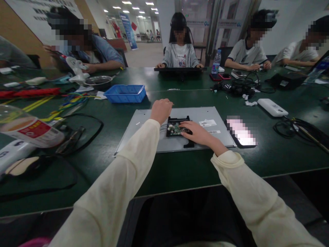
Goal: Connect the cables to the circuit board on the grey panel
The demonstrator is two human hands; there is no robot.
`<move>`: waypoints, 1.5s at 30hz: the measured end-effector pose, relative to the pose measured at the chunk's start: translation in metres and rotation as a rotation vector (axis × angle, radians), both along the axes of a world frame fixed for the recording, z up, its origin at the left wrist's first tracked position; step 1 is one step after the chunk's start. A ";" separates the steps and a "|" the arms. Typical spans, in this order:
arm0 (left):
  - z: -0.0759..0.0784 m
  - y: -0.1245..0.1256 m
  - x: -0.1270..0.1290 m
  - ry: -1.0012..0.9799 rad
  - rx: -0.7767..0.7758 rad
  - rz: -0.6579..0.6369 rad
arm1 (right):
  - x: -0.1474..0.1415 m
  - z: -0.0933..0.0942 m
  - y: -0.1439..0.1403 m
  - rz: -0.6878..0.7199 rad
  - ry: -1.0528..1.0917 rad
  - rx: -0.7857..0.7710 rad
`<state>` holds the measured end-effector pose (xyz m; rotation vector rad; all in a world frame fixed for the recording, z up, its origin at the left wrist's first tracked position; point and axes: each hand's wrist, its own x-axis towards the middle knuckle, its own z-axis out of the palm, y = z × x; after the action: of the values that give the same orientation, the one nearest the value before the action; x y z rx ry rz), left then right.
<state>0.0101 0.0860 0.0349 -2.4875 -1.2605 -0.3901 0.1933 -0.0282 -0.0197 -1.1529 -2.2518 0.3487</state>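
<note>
A flat grey panel (pixel 144 127) lies on the green table in front of me, back side up, with paper labels on it. On its middle sits a green circuit board (pixel 175 129) in a black frame, with thin wires leading off to the left. My left hand (pixel 161 110) is closed above the panel's far half, left of the board. A small yellowish tip shows by its fingers, too small to name. Resting over the board's right side is my right hand (pixel 196 133), its fingers stretched out and touching the board or frame.
A blue plastic tray (pixel 125 94) stands beyond the panel to the left. To the right lie a phone (pixel 241 132) and a white power bank (pixel 272 107) with cables. A plastic cup (pixel 31 128) and cables (pixel 84 120) occupy the left side. Several people sit around the table.
</note>
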 end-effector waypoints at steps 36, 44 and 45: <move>-0.045 -0.058 -0.035 -0.363 -0.263 -0.191 | -0.001 0.010 -0.010 -0.013 0.039 -0.044; -0.046 -0.063 -0.037 -0.283 -0.398 -0.216 | 0.000 0.008 -0.010 -0.024 0.015 -0.019; -0.046 -0.065 -0.037 -0.250 -0.395 -0.222 | 0.000 0.007 -0.009 -0.019 0.023 -0.011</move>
<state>-0.0265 0.0205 -0.0108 -3.0073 -1.2556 -0.5691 0.1935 -0.0376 -0.0128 -1.1693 -2.2202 0.3655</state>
